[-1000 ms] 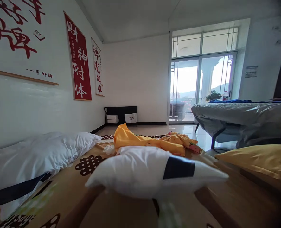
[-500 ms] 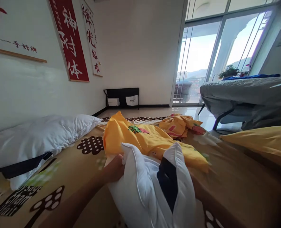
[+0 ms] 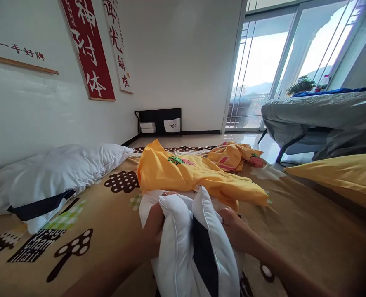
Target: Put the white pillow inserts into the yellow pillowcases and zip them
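Note:
A white pillow [image 3: 175,247] with a dark blue band down its front is folded lengthwise in front of me, its two corners pointing up. My left hand [image 3: 157,218] grips its left side, with fingertips curled around behind the corner. My right hand [image 3: 230,220] is closed on the right side, its fingers mostly hidden behind the fabric. Just beyond the pillow lies a crumpled yellow cloth cover [image 3: 183,175] with a printed green and pink fruit pattern. The cover's near edge meets white fabric behind my left hand; whether that is part of the pillow I cannot tell.
A brown patterned bed sheet [image 3: 108,222] spreads underneath. Another white pillow [image 3: 62,177] lies left along the wall. Bunched orange fabric [image 3: 232,156] is at the back, and a yellow pillow-like item [image 3: 340,173] at the right. Beyond stands a plastic-covered table [image 3: 322,115].
My right hand has come into view on the pillow's right side. The pillow's two corners have drawn closer together, and the view has tilted slightly downward.

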A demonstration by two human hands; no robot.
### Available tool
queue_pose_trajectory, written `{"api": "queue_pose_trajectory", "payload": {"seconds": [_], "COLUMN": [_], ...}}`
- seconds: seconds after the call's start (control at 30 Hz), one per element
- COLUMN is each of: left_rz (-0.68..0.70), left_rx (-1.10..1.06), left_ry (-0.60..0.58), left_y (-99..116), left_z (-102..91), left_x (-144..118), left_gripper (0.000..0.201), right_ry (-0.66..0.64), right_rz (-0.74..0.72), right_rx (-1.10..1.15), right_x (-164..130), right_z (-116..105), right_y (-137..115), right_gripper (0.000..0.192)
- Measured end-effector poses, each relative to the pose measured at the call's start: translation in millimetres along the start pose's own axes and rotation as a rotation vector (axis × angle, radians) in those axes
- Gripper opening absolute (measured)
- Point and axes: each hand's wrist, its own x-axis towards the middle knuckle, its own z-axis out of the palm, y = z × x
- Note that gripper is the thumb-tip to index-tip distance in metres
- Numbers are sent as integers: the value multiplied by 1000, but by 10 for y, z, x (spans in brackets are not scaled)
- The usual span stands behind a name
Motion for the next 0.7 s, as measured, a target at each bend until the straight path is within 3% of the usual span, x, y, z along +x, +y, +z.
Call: {"api": "queue_pose_trajectory", "payload": {"seconds": [0.13, 0.23, 0.37, 0.53, 0.63, 0.7], "left_rz": [86, 78, 110, -81, -171, -212], "left_rx": [-266, -424, -442, -28, 27, 34], "left_ry": [266, 304, 163, -40, -183, -207], "left_y": [117, 211, 295, 290, 201, 145], "left_z": [6, -16, -50, -102, -88, -52], "left_x": [57, 95, 236, 691, 958, 1051], "left_gripper": [30, 30, 51, 30, 25, 23], "right_ry": [12, 9, 43, 94, 61, 10], "right_rz": [21, 18, 72, 94, 83, 73], "right_rx": [80, 182, 279, 289, 247, 211], "right_x": [28, 37, 57, 192, 322, 394], "right_z": [-42, -67, -53, -127, -196, -212], "right_y": [49, 80, 151, 186, 150, 117], "right_gripper": [33, 31, 29, 35, 36, 37]}}
